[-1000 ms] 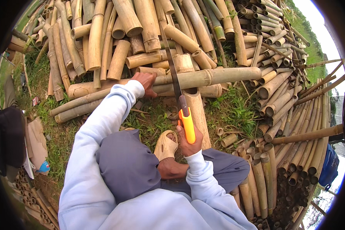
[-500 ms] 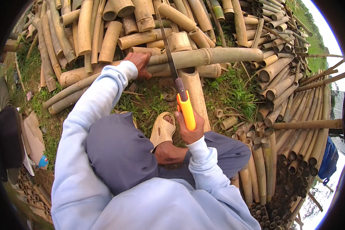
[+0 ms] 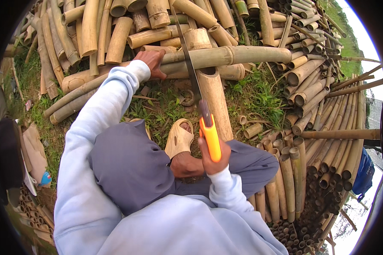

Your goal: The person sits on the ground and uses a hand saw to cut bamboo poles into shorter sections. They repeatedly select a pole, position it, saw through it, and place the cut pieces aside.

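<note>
My right hand [image 3: 213, 156] is wrapped round the orange handle of a hand saw [image 3: 188, 57]. Its long dark blade lies across a long bamboo pole [image 3: 247, 55], pointing away from me. On the pole, just left of the blade, my left hand [image 3: 152, 61] grips it with fingers over the top. The pole runs from lower left to upper right, and its right part rests over a thick bamboo post [image 3: 216, 102] with an open upper end. Whether the blade has cut into the pole I cannot tell.
Many cut bamboo pieces [image 3: 119, 40] are heaped beyond the pole. Stacked poles [image 3: 304, 76] fill the right side, and upright bamboo lengths [image 3: 288, 182] stand by my right knee. My sandalled foot [image 3: 179, 138] is on the grass below the pole. A blue bag [image 3: 363, 172] sits far right.
My right hand and the saw have drawn back toward me, the handle now lower and slightly right. My left hand stays on the pole.
</note>
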The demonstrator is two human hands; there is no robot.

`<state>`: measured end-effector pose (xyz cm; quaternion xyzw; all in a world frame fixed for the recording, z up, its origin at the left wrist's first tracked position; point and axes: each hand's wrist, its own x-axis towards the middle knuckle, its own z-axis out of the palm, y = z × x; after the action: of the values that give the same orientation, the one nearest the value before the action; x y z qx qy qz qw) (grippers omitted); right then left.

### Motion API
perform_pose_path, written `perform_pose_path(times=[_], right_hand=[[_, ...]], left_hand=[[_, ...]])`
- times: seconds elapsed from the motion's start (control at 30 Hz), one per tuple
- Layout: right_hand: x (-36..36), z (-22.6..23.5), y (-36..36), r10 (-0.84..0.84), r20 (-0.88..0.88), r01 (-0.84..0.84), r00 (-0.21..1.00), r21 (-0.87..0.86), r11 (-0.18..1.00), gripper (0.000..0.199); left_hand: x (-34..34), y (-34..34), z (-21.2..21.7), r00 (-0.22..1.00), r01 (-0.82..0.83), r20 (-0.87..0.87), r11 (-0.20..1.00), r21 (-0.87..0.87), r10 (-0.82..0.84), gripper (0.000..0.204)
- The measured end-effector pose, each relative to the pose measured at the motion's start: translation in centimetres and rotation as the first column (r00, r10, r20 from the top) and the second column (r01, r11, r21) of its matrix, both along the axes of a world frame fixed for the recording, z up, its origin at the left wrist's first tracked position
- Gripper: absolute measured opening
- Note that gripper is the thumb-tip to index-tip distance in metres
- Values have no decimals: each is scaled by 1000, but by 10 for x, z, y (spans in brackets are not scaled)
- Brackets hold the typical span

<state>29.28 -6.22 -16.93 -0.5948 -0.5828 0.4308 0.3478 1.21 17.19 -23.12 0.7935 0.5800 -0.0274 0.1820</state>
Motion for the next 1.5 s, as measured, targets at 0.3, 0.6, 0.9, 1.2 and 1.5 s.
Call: perform_pose_path(times=[0.3,0.6,0.9,1.2,1.5], right_hand=[[-1,10,2,36,121,-48,992,93,995,10],[33,23,-91,0,188,-20,982,107,994,23],[-30,-5,48,-17,-66,22,998,64,998,14],[1,6,2,35,100,-41,994,54,998,13],[31,23,-82,17,168,-33,986,94,995,29]], left_hand=[[8,3,-9,1000,-9,15,1000,-11,9,73],[1,-3,1,1000,1,-8,1000,21,-1,63],[0,-1,2,1000,17,-9,1000,22,-16,61],[3,1,-6,1000,0,11,1000,5,0,64],[-1,-2,-1,1000,-14,-15,1000,5,14,63]])
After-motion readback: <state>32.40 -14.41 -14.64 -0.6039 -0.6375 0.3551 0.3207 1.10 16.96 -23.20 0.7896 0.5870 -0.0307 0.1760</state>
